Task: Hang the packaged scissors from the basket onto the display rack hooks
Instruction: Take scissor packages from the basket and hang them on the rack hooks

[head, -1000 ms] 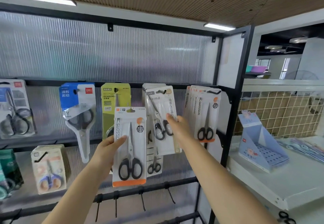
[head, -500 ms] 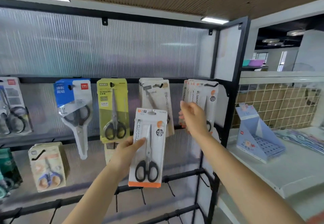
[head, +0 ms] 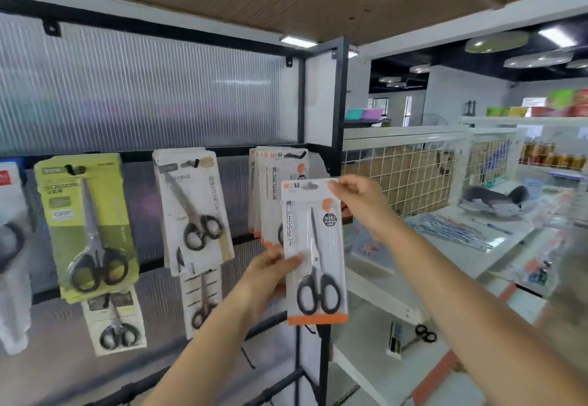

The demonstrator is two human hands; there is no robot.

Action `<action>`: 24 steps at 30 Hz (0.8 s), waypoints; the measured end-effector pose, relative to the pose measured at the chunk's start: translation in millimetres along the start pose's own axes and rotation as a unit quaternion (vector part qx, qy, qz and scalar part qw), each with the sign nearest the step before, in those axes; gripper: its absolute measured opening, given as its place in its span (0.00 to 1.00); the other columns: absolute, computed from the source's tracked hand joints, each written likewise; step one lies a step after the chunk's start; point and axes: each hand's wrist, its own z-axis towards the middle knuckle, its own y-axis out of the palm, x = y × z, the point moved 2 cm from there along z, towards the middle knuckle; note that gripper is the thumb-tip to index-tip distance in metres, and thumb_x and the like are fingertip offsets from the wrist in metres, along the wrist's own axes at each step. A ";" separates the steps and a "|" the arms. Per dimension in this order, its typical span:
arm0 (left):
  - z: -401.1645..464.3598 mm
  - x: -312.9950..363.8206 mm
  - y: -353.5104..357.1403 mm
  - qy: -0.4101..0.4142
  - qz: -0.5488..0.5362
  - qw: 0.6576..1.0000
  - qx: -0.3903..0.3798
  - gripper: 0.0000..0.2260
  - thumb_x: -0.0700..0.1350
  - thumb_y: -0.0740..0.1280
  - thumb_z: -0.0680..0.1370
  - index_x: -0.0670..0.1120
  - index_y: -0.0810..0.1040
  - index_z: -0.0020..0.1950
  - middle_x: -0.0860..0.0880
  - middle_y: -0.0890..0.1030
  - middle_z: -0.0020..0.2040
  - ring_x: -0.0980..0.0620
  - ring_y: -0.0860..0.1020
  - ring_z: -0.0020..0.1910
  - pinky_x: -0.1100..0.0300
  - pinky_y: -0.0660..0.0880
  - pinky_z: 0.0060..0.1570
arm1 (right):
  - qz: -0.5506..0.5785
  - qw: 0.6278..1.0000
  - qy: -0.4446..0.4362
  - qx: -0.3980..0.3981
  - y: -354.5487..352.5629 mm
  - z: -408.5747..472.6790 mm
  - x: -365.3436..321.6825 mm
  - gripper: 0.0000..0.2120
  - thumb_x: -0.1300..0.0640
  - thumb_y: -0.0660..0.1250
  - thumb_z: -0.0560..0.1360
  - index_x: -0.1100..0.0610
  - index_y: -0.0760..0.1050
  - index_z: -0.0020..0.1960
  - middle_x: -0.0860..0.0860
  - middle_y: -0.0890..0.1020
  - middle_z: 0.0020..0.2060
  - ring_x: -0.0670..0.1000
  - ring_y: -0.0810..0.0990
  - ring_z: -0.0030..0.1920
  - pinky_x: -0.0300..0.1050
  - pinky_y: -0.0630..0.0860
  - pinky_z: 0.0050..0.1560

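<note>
Packaged scissors (head: 313, 253), white card with an orange bottom strip, sit upright in both your hands, just in front of the hanging stack of matching packs (head: 273, 195) and overlapping its lower right part; your left hand (head: 270, 275) grips the pack's left edge at mid-height, thumb on the front; your right hand (head: 359, 202) pinches its top right corner; left of that stack hang a white scissor pack (head: 191, 208) and, farther left, a green scissor pack (head: 86, 224).
</note>
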 end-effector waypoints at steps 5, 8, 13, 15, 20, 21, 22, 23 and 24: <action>11.7 -18.4 14.2 -0.029 0.024 0.999 -0.024 0.07 0.39 0.65 0.78 0.40 0.78 0.54 0.43 0.85 0.45 0.49 0.84 0.39 0.59 0.80 0.37 | -0.021 1.000 -0.008 0.018 -16.7 17.2 1.6 0.11 0.59 0.63 0.79 0.65 0.76 0.57 0.54 0.81 0.44 0.45 0.76 0.35 0.30 0.76 0.31; 24.3 -13.2 12.9 -0.013 0.017 1.000 0.002 0.06 0.40 0.66 0.78 0.42 0.79 0.52 0.43 0.85 0.46 0.48 0.84 0.41 0.56 0.80 0.40 | -0.036 0.999 -0.028 0.028 -16.0 32.0 -2.8 0.11 0.59 0.63 0.78 0.65 0.77 0.56 0.57 0.81 0.46 0.45 0.76 0.35 0.31 0.76 0.32; 44.1 4.3 9.2 0.007 0.019 0.999 0.039 0.05 0.40 0.67 0.77 0.40 0.80 0.49 0.43 0.85 0.44 0.48 0.83 0.39 0.54 0.81 0.38 | -0.031 0.998 -0.032 0.042 -8.2 62.1 -11.7 0.08 0.57 0.65 0.78 0.61 0.78 0.52 0.54 0.80 0.42 0.45 0.75 0.35 0.30 0.75 0.31; 51.8 7.9 6.4 0.016 0.025 0.998 0.058 0.04 0.40 0.67 0.77 0.42 0.81 0.49 0.42 0.84 0.46 0.46 0.83 0.42 0.53 0.81 0.43 | -0.035 0.998 -0.031 0.045 -4.5 71.4 -11.6 0.08 0.56 0.64 0.78 0.61 0.78 0.50 0.54 0.80 0.41 0.46 0.75 0.34 0.30 0.75 0.30; 69.8 6.9 1.0 0.027 0.058 0.996 0.058 0.03 0.40 0.67 0.77 0.44 0.80 0.44 0.44 0.84 0.43 0.50 0.82 0.38 0.60 0.79 0.38 | -0.058 0.997 -0.022 0.050 1.7 87.7 -2.6 0.08 0.56 0.64 0.78 0.61 0.79 0.48 0.51 0.79 0.37 0.45 0.75 0.35 0.31 0.74 0.31; 73.6 4.7 -0.6 0.027 0.075 0.995 0.058 0.03 0.40 0.67 0.77 0.44 0.79 0.44 0.44 0.84 0.43 0.50 0.82 0.39 0.61 0.79 0.37 | -0.064 0.997 -0.020 0.048 2.6 90.3 0.2 0.08 0.56 0.65 0.78 0.61 0.79 0.48 0.51 0.79 0.38 0.46 0.75 0.35 0.30 0.75 0.30; 76.5 2.8 -2.1 0.027 0.091 0.994 0.057 0.03 0.40 0.67 0.77 0.43 0.80 0.46 0.44 0.84 0.44 0.50 0.82 0.40 0.62 0.79 0.38 | -0.069 0.996 -0.016 0.047 3.8 93.2 3.1 0.09 0.56 0.65 0.78 0.62 0.79 0.50 0.52 0.79 0.39 0.46 0.75 0.36 0.30 0.75 0.30; 79.4 0.8 -4.2 0.027 0.102 0.993 0.057 0.04 0.41 0.66 0.77 0.41 0.79 0.48 0.44 0.84 0.45 0.50 0.82 0.41 0.63 0.79 0.40 | -0.071 0.996 -0.012 0.045 5.4 95.7 5.4 0.09 0.56 0.65 0.78 0.62 0.78 0.52 0.52 0.79 0.39 0.45 0.75 0.36 0.30 0.75 0.30; 82.0 -1.0 -6.5 0.029 0.108 0.992 0.059 0.05 0.42 0.66 0.78 0.41 0.79 0.48 0.45 0.84 0.44 0.50 0.82 0.42 0.62 0.79 0.41 | -0.071 0.997 -0.007 0.044 7.4 98.4 7.8 0.10 0.55 0.65 0.78 0.61 0.78 0.53 0.51 0.79 0.39 0.45 0.76 0.36 0.31 0.75 0.31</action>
